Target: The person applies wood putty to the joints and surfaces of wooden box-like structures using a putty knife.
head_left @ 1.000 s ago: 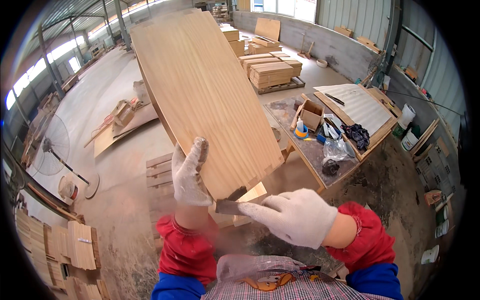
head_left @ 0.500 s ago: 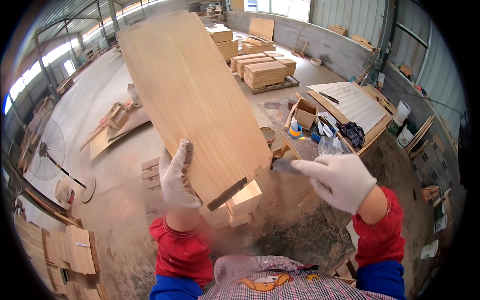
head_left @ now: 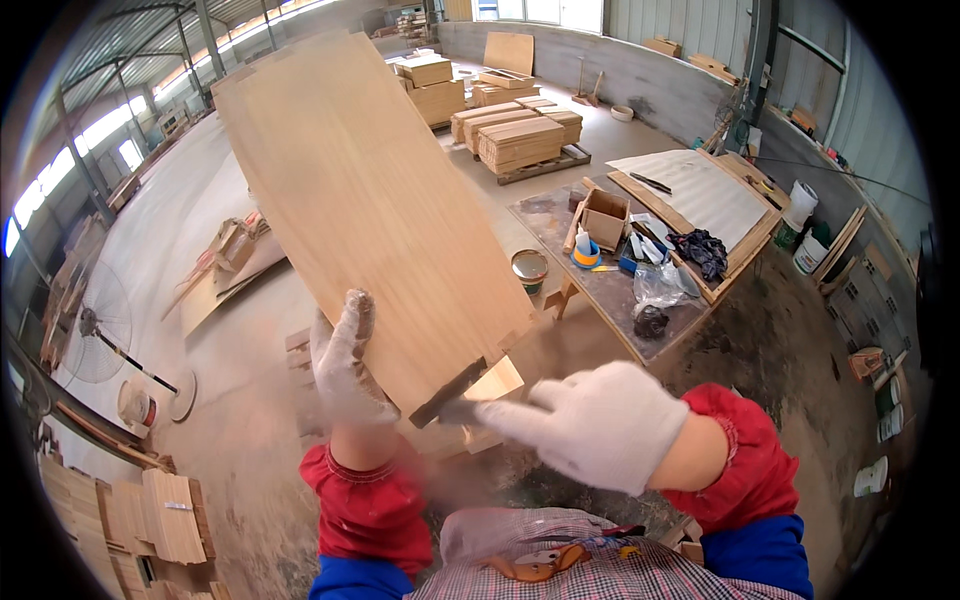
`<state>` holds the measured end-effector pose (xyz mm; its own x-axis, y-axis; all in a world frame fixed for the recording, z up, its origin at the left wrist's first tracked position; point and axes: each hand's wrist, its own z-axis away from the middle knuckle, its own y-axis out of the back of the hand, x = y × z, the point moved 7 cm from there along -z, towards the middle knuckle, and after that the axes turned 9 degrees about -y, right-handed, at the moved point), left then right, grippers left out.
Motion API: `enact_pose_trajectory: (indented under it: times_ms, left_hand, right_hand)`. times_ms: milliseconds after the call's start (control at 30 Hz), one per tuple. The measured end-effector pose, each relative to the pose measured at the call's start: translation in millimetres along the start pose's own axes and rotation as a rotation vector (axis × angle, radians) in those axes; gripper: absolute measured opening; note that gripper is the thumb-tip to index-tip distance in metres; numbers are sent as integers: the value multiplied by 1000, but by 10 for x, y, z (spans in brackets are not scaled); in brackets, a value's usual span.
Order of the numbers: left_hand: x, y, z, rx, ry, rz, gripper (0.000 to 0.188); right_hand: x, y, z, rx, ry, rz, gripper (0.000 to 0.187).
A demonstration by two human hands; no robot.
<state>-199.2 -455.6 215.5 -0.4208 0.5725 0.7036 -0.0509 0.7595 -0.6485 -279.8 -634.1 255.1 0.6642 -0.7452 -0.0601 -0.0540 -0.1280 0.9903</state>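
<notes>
A long, pale wooden board [head_left: 370,200] is tilted up before me, its lower end close to my body. My left hand [head_left: 348,365], in a whitish glove, grips the board's left edge with the thumb over its face. My gloved right hand [head_left: 610,425] is closed on a putty knife [head_left: 462,411], index finger stretched along it; its handle is hidden in the hand. The grey blade meets the lower end of a dark strip [head_left: 447,392] on the board's near end. A pale wooden block [head_left: 497,380] shows just beyond this end.
At right stands a worktable [head_left: 650,345] with a cardboard box [head_left: 604,218], an orange-and-blue tape roll [head_left: 586,256] and a crumpled black bag [head_left: 700,252]. An open tin [head_left: 529,268] is beside it. Stacked boards [head_left: 522,147] sit farther back; a fan [head_left: 100,325] stands left.
My right hand has moved left and down with the putty knife, from the board's right corner to the dark strip's lower end. The left hand keeps its grip; the board has shifted slightly left.
</notes>
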Motion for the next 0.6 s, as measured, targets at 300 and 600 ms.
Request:
enact_pose_trajectory:
  times_ms: [300,600]
  left_hand:
    - [-15,92,5,48,-42,-10,32]
    - [-20,110,2,32,-81,-36,27]
  right_hand:
    - [631,93,340,153,-293,-85,45]
    - [238,-379,290,240,-304,-546,47]
